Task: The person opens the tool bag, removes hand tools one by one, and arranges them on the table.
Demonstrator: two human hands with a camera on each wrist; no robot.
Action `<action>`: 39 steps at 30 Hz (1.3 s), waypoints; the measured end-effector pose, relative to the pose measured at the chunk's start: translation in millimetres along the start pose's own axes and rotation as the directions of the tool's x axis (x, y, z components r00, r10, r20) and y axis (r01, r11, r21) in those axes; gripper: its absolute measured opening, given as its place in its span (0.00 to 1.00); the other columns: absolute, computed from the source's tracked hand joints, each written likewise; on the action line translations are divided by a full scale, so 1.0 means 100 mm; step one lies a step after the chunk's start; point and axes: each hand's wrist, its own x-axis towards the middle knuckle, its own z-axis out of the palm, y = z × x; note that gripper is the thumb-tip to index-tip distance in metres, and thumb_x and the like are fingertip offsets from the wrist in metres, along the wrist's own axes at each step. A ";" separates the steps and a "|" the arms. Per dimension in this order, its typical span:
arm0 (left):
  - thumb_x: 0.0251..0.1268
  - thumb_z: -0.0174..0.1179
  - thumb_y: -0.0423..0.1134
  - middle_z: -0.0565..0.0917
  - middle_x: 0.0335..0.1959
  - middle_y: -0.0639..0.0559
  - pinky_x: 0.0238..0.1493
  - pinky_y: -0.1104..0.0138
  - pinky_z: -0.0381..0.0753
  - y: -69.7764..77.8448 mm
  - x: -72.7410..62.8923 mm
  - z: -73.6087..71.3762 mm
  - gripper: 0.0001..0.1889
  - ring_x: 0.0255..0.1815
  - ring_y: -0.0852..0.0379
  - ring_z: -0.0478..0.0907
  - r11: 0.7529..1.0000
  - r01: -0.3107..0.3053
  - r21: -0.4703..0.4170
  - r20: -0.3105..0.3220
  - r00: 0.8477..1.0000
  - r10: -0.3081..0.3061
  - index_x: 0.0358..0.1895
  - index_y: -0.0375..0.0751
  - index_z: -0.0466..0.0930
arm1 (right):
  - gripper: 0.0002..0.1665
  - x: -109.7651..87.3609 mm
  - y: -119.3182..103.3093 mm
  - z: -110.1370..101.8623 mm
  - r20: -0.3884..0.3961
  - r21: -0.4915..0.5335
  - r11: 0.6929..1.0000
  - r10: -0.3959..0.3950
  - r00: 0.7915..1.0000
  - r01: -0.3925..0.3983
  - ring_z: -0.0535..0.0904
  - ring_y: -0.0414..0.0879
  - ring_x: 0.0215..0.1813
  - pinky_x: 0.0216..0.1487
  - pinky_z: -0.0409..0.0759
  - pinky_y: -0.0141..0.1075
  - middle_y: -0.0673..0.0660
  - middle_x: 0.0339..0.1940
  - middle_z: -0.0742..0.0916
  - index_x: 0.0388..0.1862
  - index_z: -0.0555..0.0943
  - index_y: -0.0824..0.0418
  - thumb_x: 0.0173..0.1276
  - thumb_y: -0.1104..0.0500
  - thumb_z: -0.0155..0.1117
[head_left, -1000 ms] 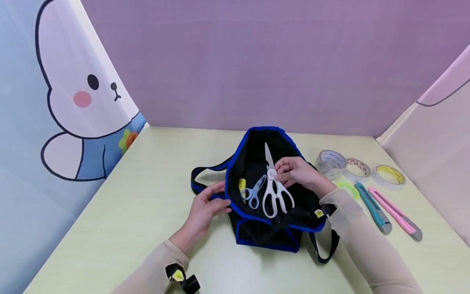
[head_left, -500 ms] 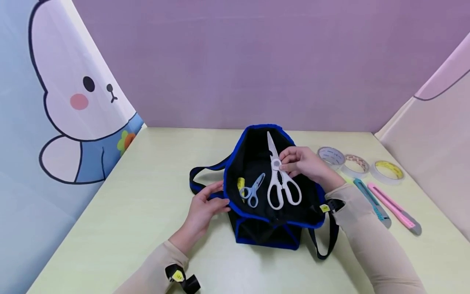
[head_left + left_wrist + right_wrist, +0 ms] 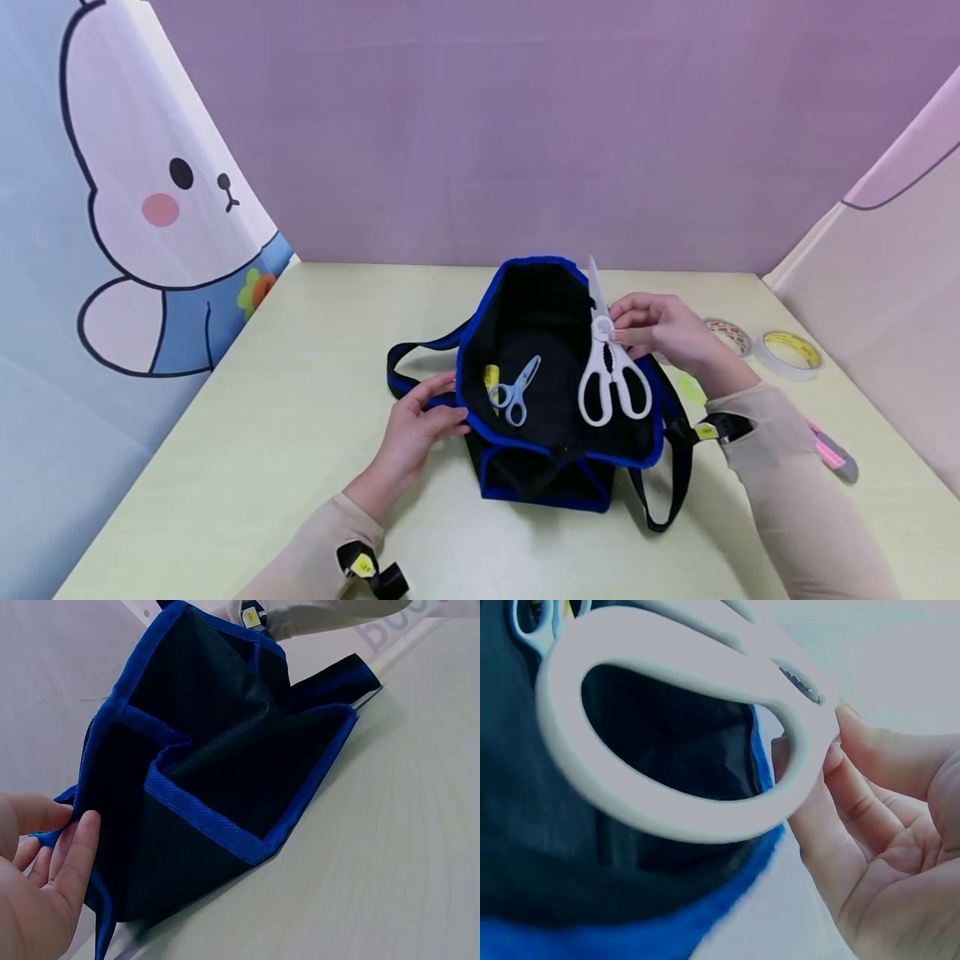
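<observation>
A black fabric bag (image 3: 525, 337) with blue trim stands on the table, its mouth facing the camera. My left hand (image 3: 422, 421) pinches the left rim of the bag between thumb and fingers, as the left wrist view also shows. White-handled scissors (image 3: 602, 327) are pinched near the pivot by my right hand (image 3: 663, 329), over the right rim of the bag. Their blades point up and the white loops hang down. Inside the bag lie small light-blue scissors (image 3: 512, 395), beside a yellow object (image 3: 491, 377) that is partly hidden.
To the right lie tape rolls (image 3: 801, 368), partly behind my right hand. A pink utility knife (image 3: 834, 457) is mostly covered by the right sleeve. Black straps (image 3: 660, 523) loop out at both sides of the bag. A purple backdrop (image 3: 480, 133) rises behind the table.
My right hand has moved to the right with the white-handled scissors, from the middle of the bag's mouth to its right rim. The left hand keeps its hold on the rim.
</observation>
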 end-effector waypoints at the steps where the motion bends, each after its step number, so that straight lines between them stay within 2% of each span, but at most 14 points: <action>1: 0.57 0.58 0.15 0.73 0.55 0.40 0.36 0.64 0.88 0.00 0.00 0.00 0.29 0.26 0.58 0.81 1.000 0.000 0.001 0.001 1.000 0.000 0.66 0.27 0.71 | 0.09 -0.03 -0.01 -0.03 -0.004 0.015 1.000 -0.010 1.000 0.010 0.83 0.40 0.29 0.28 0.85 0.33 0.50 0.30 0.87 0.39 0.79 0.63 0.66 0.75 0.61; 5: 0.57 0.58 0.15 0.73 0.55 0.40 0.36 0.64 0.88 0.01 0.00 0.01 0.29 0.26 0.58 0.81 1.000 0.004 0.000 0.001 1.000 -0.004 0.66 0.27 0.71 | 0.14 -0.13 -0.01 -0.16 -0.013 0.066 0.997 -0.045 0.999 0.046 0.83 0.40 0.29 0.27 0.85 0.32 0.51 0.30 0.88 0.37 0.81 0.59 0.66 0.77 0.60; 9: 0.57 0.58 0.15 0.73 0.55 0.40 0.35 0.64 0.87 0.01 0.00 0.01 0.29 0.26 0.59 0.81 1.000 0.008 0.004 -0.006 1.000 -0.008 0.66 0.27 0.72 | 0.15 -0.22 0.00 -0.29 -0.003 0.098 0.992 -0.076 0.997 0.076 0.84 0.41 0.30 0.28 0.85 0.33 0.53 0.31 0.88 0.39 0.82 0.60 0.67 0.78 0.58; 15: 0.57 0.58 0.15 0.74 0.55 0.40 0.36 0.64 0.88 0.01 0.00 0.01 0.29 0.27 0.58 0.81 1.000 0.006 0.006 -0.008 1.000 -0.006 0.66 0.27 0.72 | 0.17 -0.34 0.00 -0.47 -0.019 0.095 0.992 -0.080 0.997 0.082 0.85 0.42 0.31 0.29 0.86 0.34 0.54 0.32 0.88 0.40 0.82 0.60 0.67 0.79 0.56; 26: 0.57 0.58 0.15 0.73 0.55 0.40 0.35 0.64 0.88 0.01 0.00 0.02 0.29 0.27 0.58 0.81 1.000 0.009 0.004 -0.009 1.000 -0.009 0.66 0.27 0.72 | 0.22 -0.59 0.10 -0.82 -0.047 0.189 0.977 -0.096 0.994 0.103 0.86 0.42 0.32 0.29 0.86 0.33 0.55 0.33 0.89 0.40 0.83 0.62 0.67 0.84 0.49; 32: 0.57 0.58 0.14 0.73 0.55 0.41 0.35 0.64 0.88 0.01 0.00 0.03 0.30 0.27 0.59 0.80 1.000 0.005 -0.002 -0.012 1.000 -0.005 0.66 0.27 0.72 | 0.23 -0.71 0.19 -1.02 -0.067 0.224 0.972 -0.060 0.996 0.073 0.86 0.44 0.32 0.30 0.86 0.34 0.57 0.33 0.88 0.41 0.82 0.63 0.68 0.84 0.46; 39: 0.57 0.58 0.15 0.74 0.54 0.41 0.35 0.64 0.87 0.00 0.01 0.03 0.29 0.26 0.59 0.81 1.000 0.000 -0.001 -0.009 1.000 0.000 0.65 0.27 0.72 | 0.23 -0.82 0.31 -1.24 -0.161 0.176 0.983 0.081 0.984 -0.052 0.84 0.41 0.31 0.30 0.85 0.32 0.53 0.31 0.88 0.39 0.84 0.57 0.69 0.81 0.50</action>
